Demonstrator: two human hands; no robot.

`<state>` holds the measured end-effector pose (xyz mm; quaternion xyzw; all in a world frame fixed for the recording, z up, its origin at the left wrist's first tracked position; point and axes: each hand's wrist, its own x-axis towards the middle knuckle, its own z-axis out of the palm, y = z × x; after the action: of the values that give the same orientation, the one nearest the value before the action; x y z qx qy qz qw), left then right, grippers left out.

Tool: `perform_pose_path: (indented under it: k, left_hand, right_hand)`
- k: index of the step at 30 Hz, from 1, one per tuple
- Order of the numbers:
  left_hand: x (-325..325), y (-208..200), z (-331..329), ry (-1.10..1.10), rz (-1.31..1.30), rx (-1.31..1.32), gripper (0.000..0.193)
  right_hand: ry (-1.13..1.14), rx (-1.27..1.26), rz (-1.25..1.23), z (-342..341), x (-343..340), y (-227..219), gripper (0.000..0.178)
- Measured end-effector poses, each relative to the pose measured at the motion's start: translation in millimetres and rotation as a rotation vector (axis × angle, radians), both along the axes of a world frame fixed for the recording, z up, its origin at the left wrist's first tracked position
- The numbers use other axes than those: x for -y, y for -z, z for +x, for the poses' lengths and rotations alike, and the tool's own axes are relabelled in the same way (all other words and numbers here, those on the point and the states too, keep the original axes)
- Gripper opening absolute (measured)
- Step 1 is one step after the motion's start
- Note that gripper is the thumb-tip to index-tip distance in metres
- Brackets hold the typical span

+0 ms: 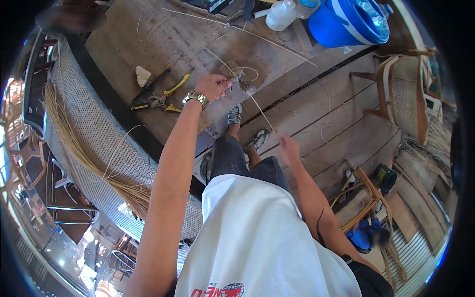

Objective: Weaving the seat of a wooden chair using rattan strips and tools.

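My left hand (212, 88), with a metal watch on its wrist, is closed over the wooden board at the upper middle. Between its fingertips sits a small metallic piece, too small to name for certain. A thin pale cane strip (258, 107) runs past those fingertips toward my right hand (288, 149). The right fingers are pinched at the strip's lower end. A loop of cane (250, 74) curls just beyond the left fingertips. Left of that hand lie yellow-handled cutters (161, 100) and a pale lump (142, 76).
On the left, a bundle of cane strands (79, 133) lies on a woven cane panel (106, 121). A blue bucket (336, 22) and white bottle (282, 16) stand at the back. At the right are a cane-backed chair (406, 96) and, lower, a person in blue (362, 236).
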<state>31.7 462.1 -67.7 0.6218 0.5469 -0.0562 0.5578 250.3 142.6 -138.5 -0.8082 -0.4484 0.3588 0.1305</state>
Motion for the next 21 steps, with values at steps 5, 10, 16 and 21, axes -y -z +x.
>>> perform_pose_path:
  k: [5, 10, 16, 21]
  left_hand:
    - [-5, 9, -6, 0.046, 0.006, -0.008, 0.032]
    - [-6, 7, -6, 0.034, -0.002, -0.017, 0.033]
    - [-5, 0, 3, 0.042, -0.008, -0.023, 0.032]
    - [-8, 9, -4, 0.043, 0.014, -0.012, 0.032]
  right_hand:
    - [-0.234, 0.01, -0.221, 45, 73, -7, 0.051]
    - [-0.013, -0.386, 0.101, -8, -102, -40, 0.085]
    - [0.254, -0.598, -0.057, -37, -173, -43, 0.053]
    - [0.186, -0.16, 0.007, -35, -114, -33, 0.048]
